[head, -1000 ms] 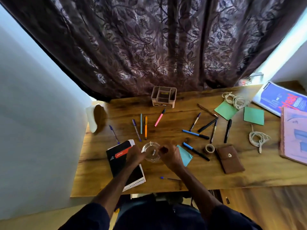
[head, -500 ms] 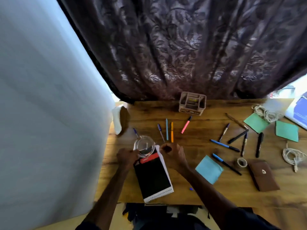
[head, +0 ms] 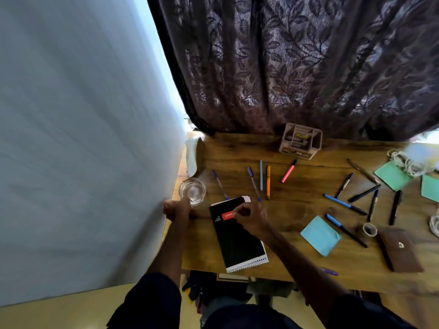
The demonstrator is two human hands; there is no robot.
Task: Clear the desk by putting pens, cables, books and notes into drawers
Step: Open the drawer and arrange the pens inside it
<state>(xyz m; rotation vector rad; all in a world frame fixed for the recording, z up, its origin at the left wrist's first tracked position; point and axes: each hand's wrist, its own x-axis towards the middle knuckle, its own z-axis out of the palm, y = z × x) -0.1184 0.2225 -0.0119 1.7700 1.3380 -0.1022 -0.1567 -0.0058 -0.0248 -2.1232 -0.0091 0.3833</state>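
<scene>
My left hand [head: 177, 209] grips the near rim of a clear glass ashtray [head: 193, 189] at the desk's left edge. With curled fingers, my right hand [head: 249, 217] hovers over the red label of a black spiral notebook [head: 237, 241]; whether it holds anything small is unclear. Purple, blue, orange and pink pens [head: 268, 181] lie behind the notebook. More blue and black pens [head: 344, 204] are scattered to the right. A blue sticky note [head: 319, 235], green notes [head: 392, 175] and a coiled white cable [head: 408, 162] also lie on the wooden desk [head: 297, 262].
A beige desk organiser [head: 300, 141] stands at the back by the dark curtain. A tape roll [head: 369, 229] and a brown pouch [head: 401, 250] lie at the right front. A white cloth [head: 191, 155] sits at the back left corner. A pale wall borders the left.
My left hand carried the glass ashtray from the middle front of the desk to its left edge. My right hand followed left and now sits over the notebook.
</scene>
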